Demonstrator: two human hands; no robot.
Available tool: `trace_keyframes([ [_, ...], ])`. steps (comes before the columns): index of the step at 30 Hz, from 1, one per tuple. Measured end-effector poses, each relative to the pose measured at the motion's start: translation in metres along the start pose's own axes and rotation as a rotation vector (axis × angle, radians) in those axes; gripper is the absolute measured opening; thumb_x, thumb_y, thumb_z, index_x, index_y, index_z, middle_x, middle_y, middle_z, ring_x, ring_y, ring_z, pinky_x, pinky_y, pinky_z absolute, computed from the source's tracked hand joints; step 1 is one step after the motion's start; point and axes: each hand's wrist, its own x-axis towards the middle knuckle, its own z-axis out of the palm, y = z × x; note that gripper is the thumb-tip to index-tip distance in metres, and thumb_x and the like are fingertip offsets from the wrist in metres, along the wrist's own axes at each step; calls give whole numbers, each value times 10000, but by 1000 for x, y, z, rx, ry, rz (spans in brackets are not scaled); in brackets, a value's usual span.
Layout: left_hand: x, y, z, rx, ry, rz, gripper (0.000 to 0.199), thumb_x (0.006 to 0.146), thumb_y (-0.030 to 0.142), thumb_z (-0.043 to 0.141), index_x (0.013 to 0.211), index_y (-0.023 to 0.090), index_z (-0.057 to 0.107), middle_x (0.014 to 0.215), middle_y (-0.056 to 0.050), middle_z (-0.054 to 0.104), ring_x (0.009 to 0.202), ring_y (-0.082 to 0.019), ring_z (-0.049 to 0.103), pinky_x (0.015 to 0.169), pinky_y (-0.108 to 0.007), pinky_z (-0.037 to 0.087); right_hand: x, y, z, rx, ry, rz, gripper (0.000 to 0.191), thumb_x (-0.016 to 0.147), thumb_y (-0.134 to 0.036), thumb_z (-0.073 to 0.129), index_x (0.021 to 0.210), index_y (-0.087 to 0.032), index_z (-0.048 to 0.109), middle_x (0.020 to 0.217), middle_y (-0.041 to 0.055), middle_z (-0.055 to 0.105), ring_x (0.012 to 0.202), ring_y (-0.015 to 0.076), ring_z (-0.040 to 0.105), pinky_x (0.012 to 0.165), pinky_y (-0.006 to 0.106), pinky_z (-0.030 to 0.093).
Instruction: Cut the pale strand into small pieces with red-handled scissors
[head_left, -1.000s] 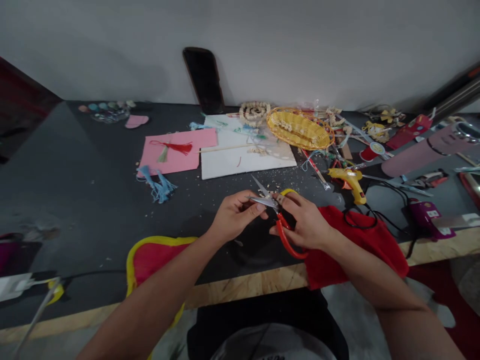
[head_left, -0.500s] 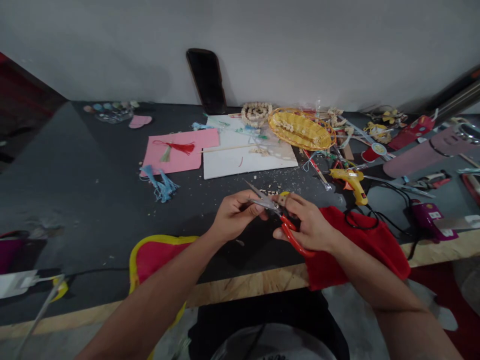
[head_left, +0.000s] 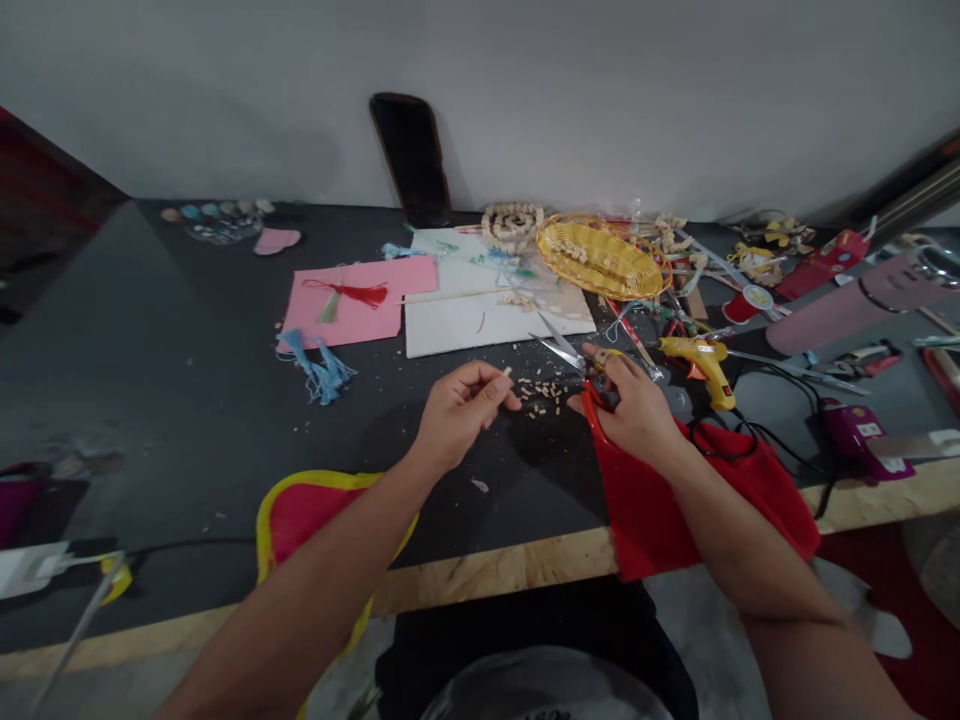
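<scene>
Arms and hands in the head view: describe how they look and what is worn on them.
The left hand and right hand are ungloved. No sleeve, watch or bracelet shows on the left arm or right arm. Any finger wrap is too small to tell.

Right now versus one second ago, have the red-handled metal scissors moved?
Yes: the scissors shifted right and forward, toward the white rectangular board.

red scissors handle [head_left: 594,414], yellow basket [head_left: 639,274]

head view | forward, down over tabletop [head_left: 187,400] | close | edges seemingly blurred
</scene>
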Motion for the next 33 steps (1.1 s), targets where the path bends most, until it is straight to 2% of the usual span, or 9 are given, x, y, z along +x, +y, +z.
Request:
trace_keyframes([
  [3, 7, -1, -3, -77, 132, 7, 251, 773, 377, 706, 764, 146, 606, 653, -13, 677, 410, -30, 377, 408, -173, 269, 1, 5, 2, -30, 5, 5, 548, 799, -406, 684, 1292, -215, 542, 1222, 103, 642, 1133, 289, 600, 949, 450, 520],
  [5, 9, 0, -4, -133, 171, -28, 269, 742, 384, 729, 784, 148, 609, 665, -11, 669, 413, -28, 380, 399, -164, 243, 1, 6, 3, -26, -2, -8, 516, 801, -411, 680, 1265, -218, 568, 1199, 92, 658, 1118, 277, 614, 944, 426, 525],
  [9, 8, 2, -3, -182, 120, -85, 295, 703, 395, 758, 798, 152, 620, 709, -19, 665, 445, -33, 406, 404, -150, 228, -1, 1, 3, -3, 5, -36, 541, 798, -413, 677, 1293, -232, 554, 1165, 87, 651, 1112, 259, 605, 946, 408, 526],
  [15, 5, -2, 1, -128, 34, -43, 268, 723, 377, 750, 828, 151, 653, 738, -37, 675, 486, -49, 433, 437, -171, 284, -1, 0, 5, -31, -9, -57, 599, 792, -419, 676, 1330, -202, 526, 1189, 112, 617, 1154, 273, 565, 1005, 435, 489],
  [21, 9, -4, -3, -95, 154, 13, 224, 764, 352, 696, 867, 158, 653, 719, -12, 651, 461, -47, 382, 433, -186, 260, 3, 14, 8, -101, -46, 29, 562, 794, -385, 685, 1306, -203, 545, 1194, 113, 638, 1161, 299, 566, 994, 462, 489],
  [23, 11, -4, -8, 42, 206, 57, 215, 782, 348, 673, 891, 163, 660, 738, -11, 657, 492, -61, 424, 467, -198, 314, 4, 17, 8, -95, -35, 37, 554, 790, -383, 690, 1298, -211, 550, 1208, 113, 636, 1157, 300, 573, 984, 465, 495],
  [25, 12, -3, -13, 270, 213, 124, 212, 779, 334, 676, 914, 170, 673, 804, -27, 685, 628, -108, 552, 587, -228, 419, 5, 18, 8, -69, -13, 44, 541, 788, -386, 693, 1284, -218, 559, 1214, 112, 636, 1150, 298, 580, 971, 465, 504],
  [28, 16, 0, -18, 647, 161, 209, 184, 806, 304, 640, 942, 189, 688, 967, -53, 713, 876, -190, 641, 780, -297, 471, 7, 20, 8, -15, 22, 49, 520, 788, -390, 690, 1266, -222, 570, 1208, 105, 641, 1125, 284, 597, 956, 451, 515],
  [33, 38, 6, -8, 1196, -4, 221, 203, 876, 245, 537, 999, 211, 695, 1063, -69, 685, 1021, -240, 619, 810, -324, 463, 9, 22, 7, 24, 51, 58, 516, 770, -353, 710, 1251, -221, 581, 1210, 99, 644, 1107, 276, 608, 950, 436, 516],
])
